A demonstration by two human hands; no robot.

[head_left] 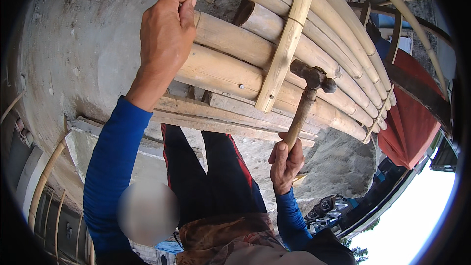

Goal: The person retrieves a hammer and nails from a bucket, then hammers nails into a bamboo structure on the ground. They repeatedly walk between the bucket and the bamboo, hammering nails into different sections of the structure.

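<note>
My right hand (pixel 286 163) is wrapped around the wooden handle of a hammer (pixel 302 115). The hammer's dark metal head is raised and overlaps the bamboo poles (pixel 225 71) in view. At the left ends of the poles, my left hand (pixel 168 37) is closed in a pinch. A thin wire (pixel 198 18) shows at its fingertips, beside the end of one pole. Several round poles lie side by side, crossed by a split bamboo strip (pixel 287 41). A nail head (pixel 241 86) stands out of the nearest pole, and another sits in the strip's lower end.
Wooden planks (pixel 235 122) lie below the poles, in front of my legs. A second thin strip (pixel 380 113) crosses the poles' far right ends. Beyond it hangs a red cloth (pixel 412 113). A grey sand pile (pixel 338 159) and a parked motorcycle (pixel 328 211) are at the right.
</note>
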